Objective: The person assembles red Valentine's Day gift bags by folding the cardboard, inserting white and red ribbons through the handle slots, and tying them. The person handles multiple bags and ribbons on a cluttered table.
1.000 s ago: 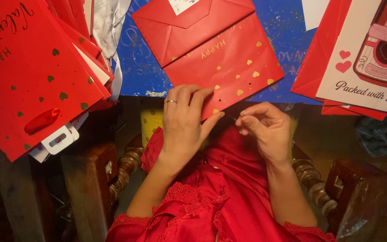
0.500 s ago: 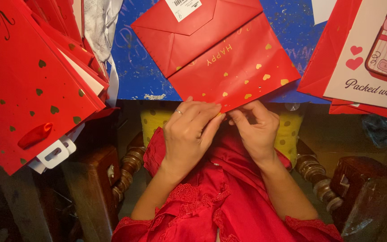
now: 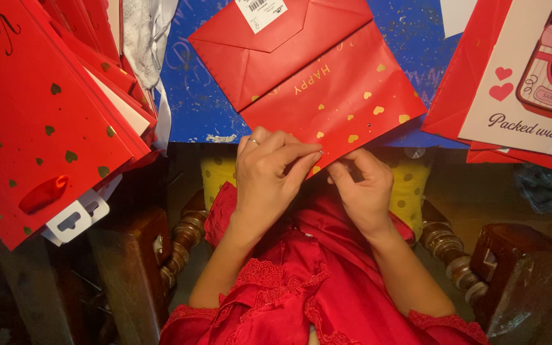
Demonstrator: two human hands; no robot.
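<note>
Both hands, left hand (image 3: 269, 169) and right hand (image 3: 362, 185), pinch the flat red gift bag (image 3: 327, 96) at the table's near edge; keep fingers firm there.

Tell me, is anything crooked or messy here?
Yes. The flat red gift bag lies slanted on the blue table, its near corner sticking over the edge, where the left hand and right hand pinch it. The stack of red bags at the left also overhangs the edge.

Two hands (image 3: 273, 172) (image 3: 362, 185), one flat red gift bag (image 3: 327, 89), two side stacks (image 3: 39, 128) (image 3: 512, 83).
</note>
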